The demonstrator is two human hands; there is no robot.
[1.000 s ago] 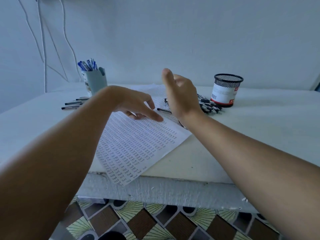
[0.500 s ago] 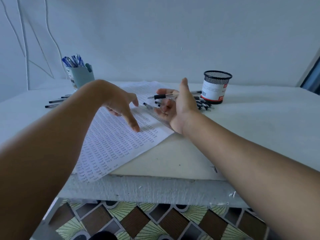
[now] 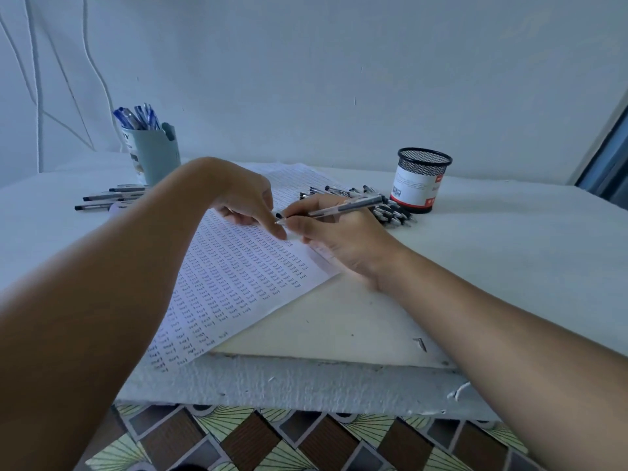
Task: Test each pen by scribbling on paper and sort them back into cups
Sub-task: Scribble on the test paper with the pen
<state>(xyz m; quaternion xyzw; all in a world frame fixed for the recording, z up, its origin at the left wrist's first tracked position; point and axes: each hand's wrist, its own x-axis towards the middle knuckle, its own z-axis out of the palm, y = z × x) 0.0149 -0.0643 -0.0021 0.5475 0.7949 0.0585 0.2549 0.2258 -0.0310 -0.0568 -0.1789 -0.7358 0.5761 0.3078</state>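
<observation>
Near edge: bench (image 3: 339,334), white, chipped front lip, patterned floor tiles (image 3: 258,440) below. Paper (image 3: 238,273) angled across bench, filled with rows of scribble marks, near corner overhanging the edge. Right hand (image 3: 339,239) clamped on a pen (image 3: 339,208), tip down at the paper. Left hand (image 3: 244,205) on the paper, fingers loosely curled, holding nothing, index fingertip just beside pen tip. Behind right hand: pile of black pens (image 3: 387,212) against mesh cup (image 3: 421,180). Far left: grey cup (image 3: 156,154) of blue pens, loose pens (image 3: 108,198) lying beside it.
</observation>
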